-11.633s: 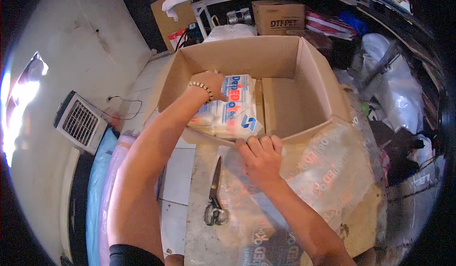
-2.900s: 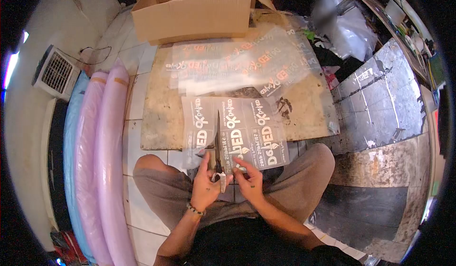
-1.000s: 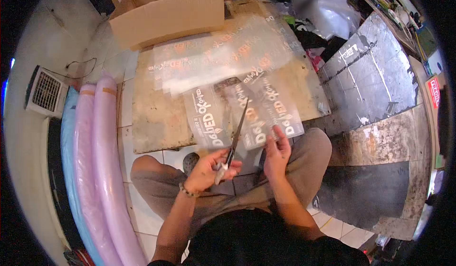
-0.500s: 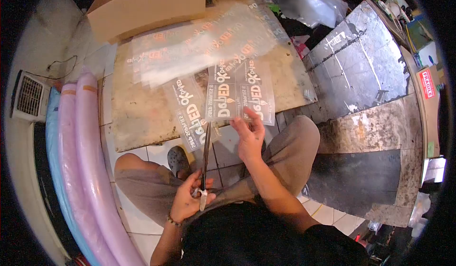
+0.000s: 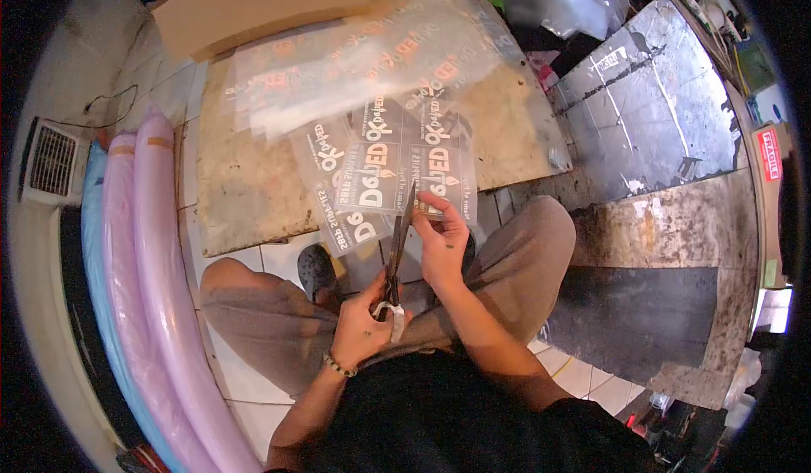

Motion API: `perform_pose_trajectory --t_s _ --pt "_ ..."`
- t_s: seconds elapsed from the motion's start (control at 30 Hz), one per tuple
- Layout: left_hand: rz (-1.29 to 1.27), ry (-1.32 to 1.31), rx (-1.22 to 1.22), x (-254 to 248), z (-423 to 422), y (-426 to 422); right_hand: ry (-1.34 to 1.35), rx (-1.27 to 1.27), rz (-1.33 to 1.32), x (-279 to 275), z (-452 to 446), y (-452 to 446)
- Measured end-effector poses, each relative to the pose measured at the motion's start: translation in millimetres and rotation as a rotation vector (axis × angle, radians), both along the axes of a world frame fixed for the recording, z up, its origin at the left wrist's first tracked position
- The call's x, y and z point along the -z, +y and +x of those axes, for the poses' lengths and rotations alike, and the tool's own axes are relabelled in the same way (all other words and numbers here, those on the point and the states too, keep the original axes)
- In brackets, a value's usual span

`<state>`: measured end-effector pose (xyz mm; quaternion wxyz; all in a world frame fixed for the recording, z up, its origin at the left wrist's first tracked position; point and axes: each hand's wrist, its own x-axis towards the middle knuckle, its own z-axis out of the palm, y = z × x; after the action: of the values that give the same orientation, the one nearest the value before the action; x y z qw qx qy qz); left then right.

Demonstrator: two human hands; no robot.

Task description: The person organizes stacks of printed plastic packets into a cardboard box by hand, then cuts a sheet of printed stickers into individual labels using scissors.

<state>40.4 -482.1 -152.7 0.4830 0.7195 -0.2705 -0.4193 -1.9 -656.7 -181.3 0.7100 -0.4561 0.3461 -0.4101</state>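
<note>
My left hand is closed around the white handles of a pair of scissors, whose dark blades point away from me. The blades reach into a clear printed plastic sheet between two of its white-lettered panels. At the near edge of that sheet, my right hand pinches the plastic just right of the blades. Another printed strip lies partly beneath on the left. Behind it, several overlapping printed plastic sheets with orange and white lettering spread over the worn board.
A cardboard box stands at the board's far side. Long rolls in pink and blue plastic lean along the left, near a vented white unit. On the right are a scuffed metal-like panel and a box with a FRAGILE label.
My left hand has moved up and right with the scissors, bringing the blades into the sheet. The held sheet's left part has shifted left and down, while my right hand still pinches its edge.
</note>
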Motion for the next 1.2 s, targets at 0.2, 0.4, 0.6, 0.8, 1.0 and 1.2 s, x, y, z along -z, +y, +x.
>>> perform_pose_trajectory --t_s 0.2,0.4,0.6,0.8,1.0,1.2 --pt "-0.028 0.029 -0.018 8 2 -6 0.043 -0.03 0.03 7 -4 2" --pt "-0.033 0.086 -0.026 8 4 -6 0.074 -0.026 0.008 12 -3 3" --pt "-0.025 0.127 -0.007 9 5 -6 0.054 -0.035 0.028 16 -4 4" --pt "-0.017 0.102 0.016 4 6 -5 0.078 -0.01 0.004 14 -2 6" --pt "0.03 0.178 -0.006 -9 4 -6 0.116 0.007 -0.014 13 -3 7" --pt "-0.046 0.113 0.032 -2 7 -9 0.166 -0.022 -0.05 16 -9 13"
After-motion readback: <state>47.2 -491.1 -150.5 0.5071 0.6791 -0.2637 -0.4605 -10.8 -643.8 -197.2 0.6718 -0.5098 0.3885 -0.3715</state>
